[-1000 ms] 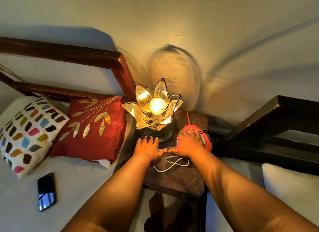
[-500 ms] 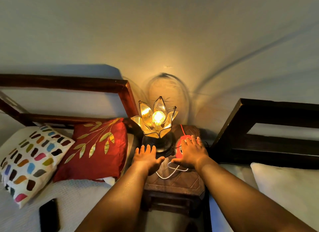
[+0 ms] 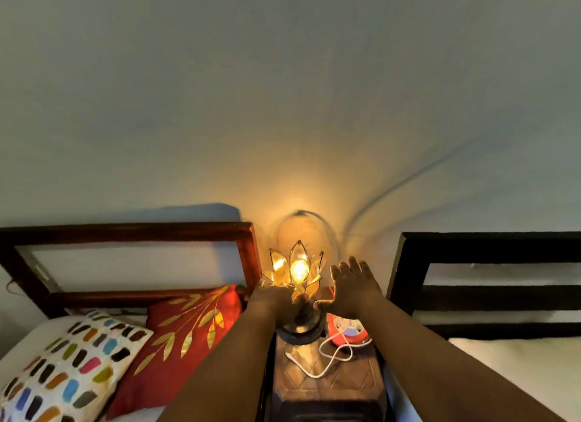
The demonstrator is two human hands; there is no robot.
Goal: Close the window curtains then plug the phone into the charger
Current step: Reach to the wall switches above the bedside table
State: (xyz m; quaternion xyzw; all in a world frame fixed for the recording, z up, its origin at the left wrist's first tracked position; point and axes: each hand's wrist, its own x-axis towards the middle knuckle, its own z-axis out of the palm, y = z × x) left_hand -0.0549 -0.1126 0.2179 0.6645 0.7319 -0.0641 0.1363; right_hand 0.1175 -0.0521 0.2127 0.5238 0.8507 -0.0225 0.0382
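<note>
Left hand [image 3: 276,299] grips the lamp [image 3: 297,274] — right hand [image 3: 352,289] spread, released, beside it.

We are in a home bedroom: two beds with wooden headboards [image 3: 132,233] flank a small nightstand [image 3: 330,387] bearing a lit lamp [image 3: 298,269], and patterned pillows [image 3: 185,336] lean against one headboard.

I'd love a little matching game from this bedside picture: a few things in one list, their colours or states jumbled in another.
Things:
1. lamp
2. leaf cushion
3. cable
4. right hand

Descriptions:
A. white, looped on the nightstand
B. red with gold
C. fingers spread, holding nothing
D. lit, glowing amber

Pairs: 1-D, 2-B, 3-A, 4-C
</note>
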